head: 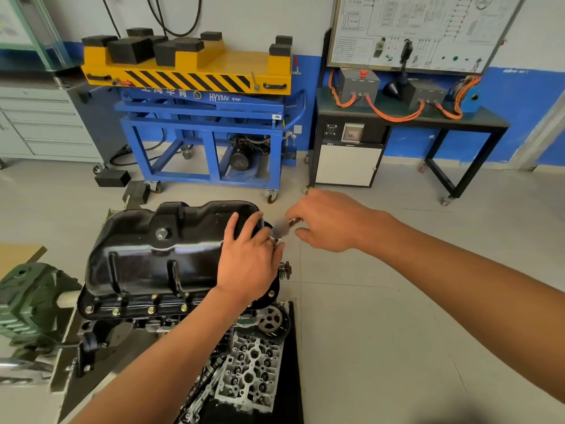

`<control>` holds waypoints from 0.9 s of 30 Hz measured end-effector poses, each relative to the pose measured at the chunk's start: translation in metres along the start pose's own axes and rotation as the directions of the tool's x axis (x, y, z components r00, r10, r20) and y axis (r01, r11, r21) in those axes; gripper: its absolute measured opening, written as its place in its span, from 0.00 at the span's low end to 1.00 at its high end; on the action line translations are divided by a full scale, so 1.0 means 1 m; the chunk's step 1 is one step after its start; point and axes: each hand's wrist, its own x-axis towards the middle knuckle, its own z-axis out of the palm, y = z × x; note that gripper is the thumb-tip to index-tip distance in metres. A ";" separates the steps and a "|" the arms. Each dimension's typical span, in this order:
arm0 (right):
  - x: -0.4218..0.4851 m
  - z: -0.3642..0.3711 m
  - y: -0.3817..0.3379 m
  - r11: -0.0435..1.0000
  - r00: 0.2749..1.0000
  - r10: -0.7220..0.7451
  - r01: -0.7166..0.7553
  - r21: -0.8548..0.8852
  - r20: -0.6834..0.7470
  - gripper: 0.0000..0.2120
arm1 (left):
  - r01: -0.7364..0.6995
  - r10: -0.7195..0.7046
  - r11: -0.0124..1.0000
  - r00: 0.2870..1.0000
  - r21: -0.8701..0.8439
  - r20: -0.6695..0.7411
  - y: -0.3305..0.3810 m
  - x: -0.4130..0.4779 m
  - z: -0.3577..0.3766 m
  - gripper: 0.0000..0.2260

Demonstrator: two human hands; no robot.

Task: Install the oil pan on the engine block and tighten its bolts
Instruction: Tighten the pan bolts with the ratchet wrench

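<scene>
Left forearm reaches forward, left hand [247, 258] flat and loose on the oil pan [146, 264]; right hand [331, 221] pinches a blurry wrench [282, 229] beside it.

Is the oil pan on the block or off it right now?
On. The oil pan sits flange-down on the engine block, with bolts along its near edge. Tightness: cannot tell.
</scene>
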 end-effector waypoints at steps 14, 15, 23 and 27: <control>0.010 0.010 -0.048 0.977 0.994 -0.110 0.104 0.185 0.026 0.15 | -0.108 0.114 0.992 0.988 0.069 -0.106 -0.006 0.000 0.010 0.16; 0.012 0.011 -0.050 0.975 0.993 -0.118 0.115 0.191 0.003 0.14 | -0.110 0.112 0.994 0.978 0.023 -0.177 -0.008 0.000 0.014 0.18; 0.016 0.010 -0.056 0.958 0.991 -0.136 0.128 0.255 0.015 0.10 | -0.084 0.066 0.993 0.979 -0.084 -0.195 -0.008 0.005 0.016 0.16; 0.013 0.001 -0.046 0.942 0.981 -0.118 0.061 0.331 0.156 0.23 | -0.070 0.066 0.995 0.997 0.077 0.047 -0.006 -0.002 0.004 0.16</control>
